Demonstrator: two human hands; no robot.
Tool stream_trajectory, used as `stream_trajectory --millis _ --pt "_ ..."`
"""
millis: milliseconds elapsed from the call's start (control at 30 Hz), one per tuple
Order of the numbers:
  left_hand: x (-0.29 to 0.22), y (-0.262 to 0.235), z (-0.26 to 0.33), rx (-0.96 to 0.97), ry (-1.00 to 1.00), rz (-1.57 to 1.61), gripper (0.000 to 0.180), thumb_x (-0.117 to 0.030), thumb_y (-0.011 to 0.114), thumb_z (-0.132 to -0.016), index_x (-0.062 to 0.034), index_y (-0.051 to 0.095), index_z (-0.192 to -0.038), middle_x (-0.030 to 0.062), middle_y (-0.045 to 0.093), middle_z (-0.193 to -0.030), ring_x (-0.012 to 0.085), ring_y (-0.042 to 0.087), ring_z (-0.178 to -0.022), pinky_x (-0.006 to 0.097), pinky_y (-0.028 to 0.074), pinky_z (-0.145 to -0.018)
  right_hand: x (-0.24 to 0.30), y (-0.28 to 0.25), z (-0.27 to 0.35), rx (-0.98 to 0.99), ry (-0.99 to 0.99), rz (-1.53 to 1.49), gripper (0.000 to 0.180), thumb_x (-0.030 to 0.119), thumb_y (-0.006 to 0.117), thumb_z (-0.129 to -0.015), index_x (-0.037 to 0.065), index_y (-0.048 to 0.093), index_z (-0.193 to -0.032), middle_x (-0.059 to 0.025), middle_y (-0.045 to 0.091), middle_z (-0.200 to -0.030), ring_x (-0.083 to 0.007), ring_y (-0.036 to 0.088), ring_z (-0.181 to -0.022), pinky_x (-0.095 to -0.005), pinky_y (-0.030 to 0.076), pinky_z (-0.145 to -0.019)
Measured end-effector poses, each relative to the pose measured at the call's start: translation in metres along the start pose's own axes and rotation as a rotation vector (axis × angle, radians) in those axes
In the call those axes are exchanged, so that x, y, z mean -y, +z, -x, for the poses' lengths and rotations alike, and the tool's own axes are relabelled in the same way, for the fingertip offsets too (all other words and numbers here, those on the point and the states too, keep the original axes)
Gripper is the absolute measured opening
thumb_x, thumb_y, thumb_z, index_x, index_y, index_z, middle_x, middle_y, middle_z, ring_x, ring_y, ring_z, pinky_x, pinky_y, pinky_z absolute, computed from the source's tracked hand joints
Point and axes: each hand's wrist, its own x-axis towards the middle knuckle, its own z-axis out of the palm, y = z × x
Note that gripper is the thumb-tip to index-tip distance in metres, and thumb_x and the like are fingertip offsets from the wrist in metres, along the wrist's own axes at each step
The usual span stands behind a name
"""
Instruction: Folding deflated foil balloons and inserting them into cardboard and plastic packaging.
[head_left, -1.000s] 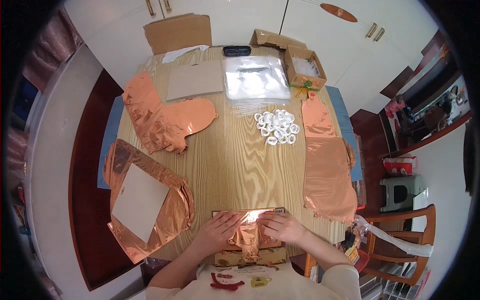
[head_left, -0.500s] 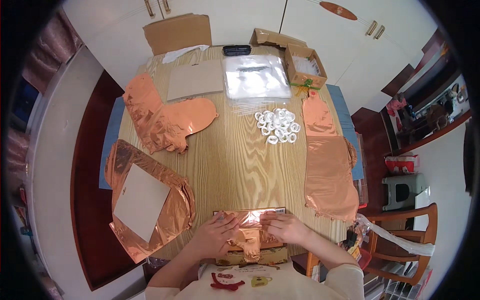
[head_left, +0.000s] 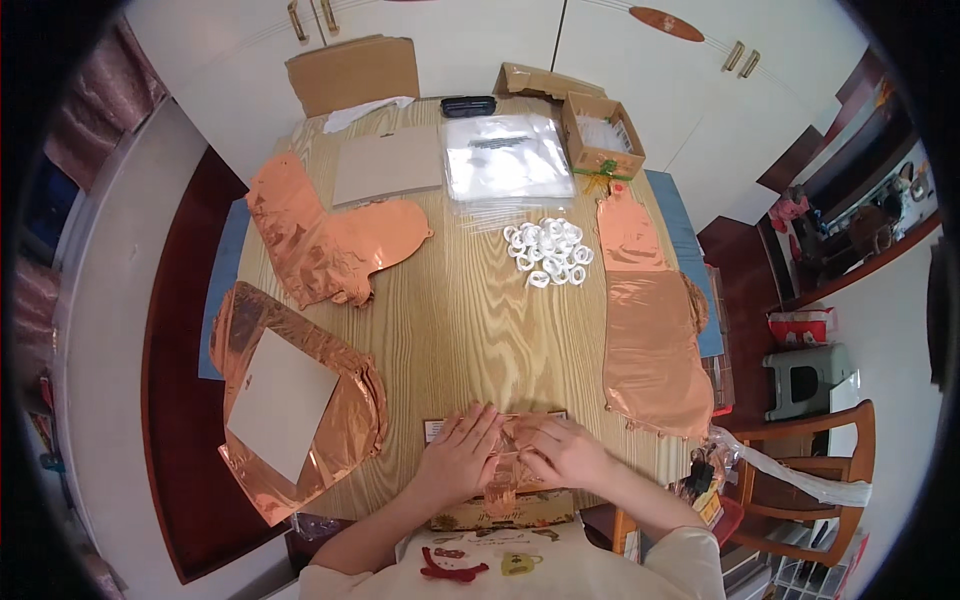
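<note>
A folded copper-coloured foil balloon (head_left: 500, 498) lies at the table's near edge, on top of a printed card (head_left: 465, 515). My left hand (head_left: 462, 455) rests flat on its left side, fingers stretched out and pointing away from me. On the right side, my right hand (head_left: 562, 452) has bent fingers closed on the foil, thumb toward the middle. Both hands cover much of the balloon, so its folds are partly hidden.
More flat foil balloons lie at the far left (head_left: 325, 235), near left (head_left: 340, 475) under a pale card (head_left: 282, 405), and right (head_left: 655, 340). Beyond the middle are white ribbon rolls (head_left: 548, 250), clear plastic bags (head_left: 508, 160), a grey-beige board (head_left: 388, 165) and a cardboard box (head_left: 605, 135).
My left hand has shifted right and flattened farther over the foil. My right hand's fingers have gone from lying along the foil to bending round it. The view has shifted slightly.
</note>
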Motion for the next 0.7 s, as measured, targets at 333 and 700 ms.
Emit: stream_trajectory --millis 333,700 --pt "-0.003 -0.002 0.004 -0.026 -0.049 0.007 0.059 -0.024 0.062 -0.084 -0.0007 0.050 -0.137 0.0174 0.051 -0.140 0.0303 0.045 -0.135 0.049 0.033 -0.112 0.013 0.038 0.007 -0.012 0.086 0.501 0.057 0.033 0.059 -0.092 -0.009 0.053 -0.131 -0.0257 0.053 -0.137 -0.0355 0.047 -0.133 -0.0487 0.030 -0.114" --pt "0.019 -0.010 0.031 0.082 -0.135 -0.147 0.063 -0.036 0.055 -0.089 -0.0029 0.046 -0.142 0.0145 0.046 -0.147 0.0274 0.040 -0.139 0.057 0.023 -0.113 0.017 0.023 0.024 0.068 0.188 0.462 0.090 0.060 0.056 -0.088 -0.011 0.040 -0.140 -0.0276 0.042 -0.146 -0.0359 0.035 -0.141 -0.0509 0.021 -0.117"
